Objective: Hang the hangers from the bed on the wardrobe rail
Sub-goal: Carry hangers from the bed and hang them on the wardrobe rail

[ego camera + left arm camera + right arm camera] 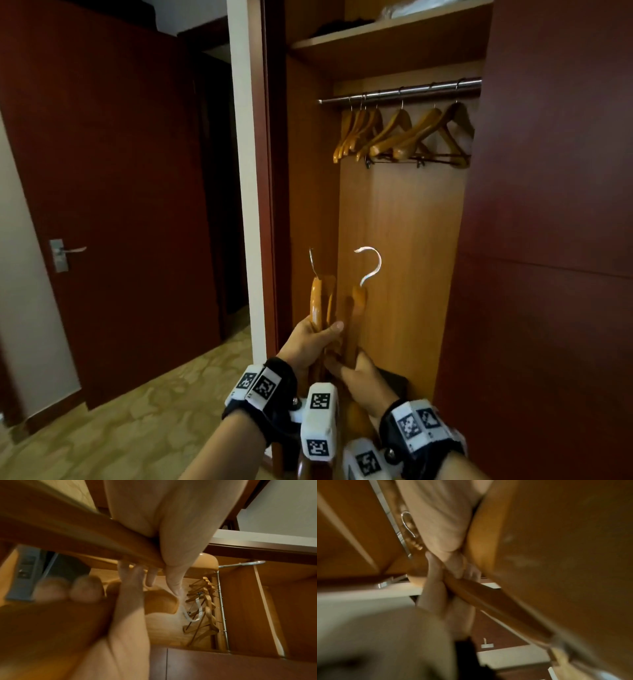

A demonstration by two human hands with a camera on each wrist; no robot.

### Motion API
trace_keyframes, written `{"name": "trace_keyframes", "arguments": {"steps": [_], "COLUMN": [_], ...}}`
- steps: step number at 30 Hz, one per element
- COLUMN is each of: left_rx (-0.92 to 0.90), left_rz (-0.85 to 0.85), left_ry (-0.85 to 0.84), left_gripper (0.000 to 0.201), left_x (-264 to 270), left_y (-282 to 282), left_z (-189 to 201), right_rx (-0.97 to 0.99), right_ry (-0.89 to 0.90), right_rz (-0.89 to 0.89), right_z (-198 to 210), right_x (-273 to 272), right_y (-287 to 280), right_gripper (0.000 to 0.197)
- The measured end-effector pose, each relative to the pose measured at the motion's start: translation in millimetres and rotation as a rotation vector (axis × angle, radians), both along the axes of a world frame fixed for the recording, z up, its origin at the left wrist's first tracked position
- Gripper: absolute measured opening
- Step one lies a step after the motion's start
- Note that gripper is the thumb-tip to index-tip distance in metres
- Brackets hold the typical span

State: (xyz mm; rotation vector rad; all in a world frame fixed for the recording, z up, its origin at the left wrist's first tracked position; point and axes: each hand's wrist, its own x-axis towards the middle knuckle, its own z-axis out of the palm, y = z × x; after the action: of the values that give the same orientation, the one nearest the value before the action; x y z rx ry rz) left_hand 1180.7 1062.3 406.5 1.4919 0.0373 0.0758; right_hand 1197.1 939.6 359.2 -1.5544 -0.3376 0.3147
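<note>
While left hand [308, 342] and right hand [359, 371] clench hangers [322, 301] | rail [400, 91] crowded with hung hangers [404, 135] | wardrobe door [548, 240] beside

head view facing open wardrobe [404, 222], wrist views close, looking up, sharing rail [400, 91]

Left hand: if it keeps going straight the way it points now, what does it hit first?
Probably the wardrobe's back panel. The left hand, gripping a wooden hanger, points up and into the open wardrobe, well below the rail. Depth is unclear; the side wall may come first.
</note>
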Motion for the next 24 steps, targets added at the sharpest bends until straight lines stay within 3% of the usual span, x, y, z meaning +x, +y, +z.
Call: {"name": "trace_keyframes", "arguments": {"steps": [4,8,12,19,24], "left_rx": [0.011,0.041,0.044,-0.016,-0.096], "left_rz": [0.025,0.109,0.133,0.053,-0.116], "left_ry": [0.035,0.04,0.055,0.109,0.102], "left_gripper": [0.019,0.02,0.009,0.006,0.015], "left_x": [61,132,203,312,377], "left_y": [32,65,78,82,92], "left_z": [0,8,26,49,63], "right_rx": [-0.071,-0.158,-0.195,-0.301,-0.267], "right_ry": [0.15,0.079,0.022,-0.072,-0.049], "right_rz": [-0.049,-0.108,-0.155,-0.37,-0.516], "right_z": [-8,-5,29,91,116], "right_x": [71,139,198,289,334], "right_y": [11,20,9,-17,-21], "right_gripper": [0.045,0.037,0.024,0.024,0.044]}}
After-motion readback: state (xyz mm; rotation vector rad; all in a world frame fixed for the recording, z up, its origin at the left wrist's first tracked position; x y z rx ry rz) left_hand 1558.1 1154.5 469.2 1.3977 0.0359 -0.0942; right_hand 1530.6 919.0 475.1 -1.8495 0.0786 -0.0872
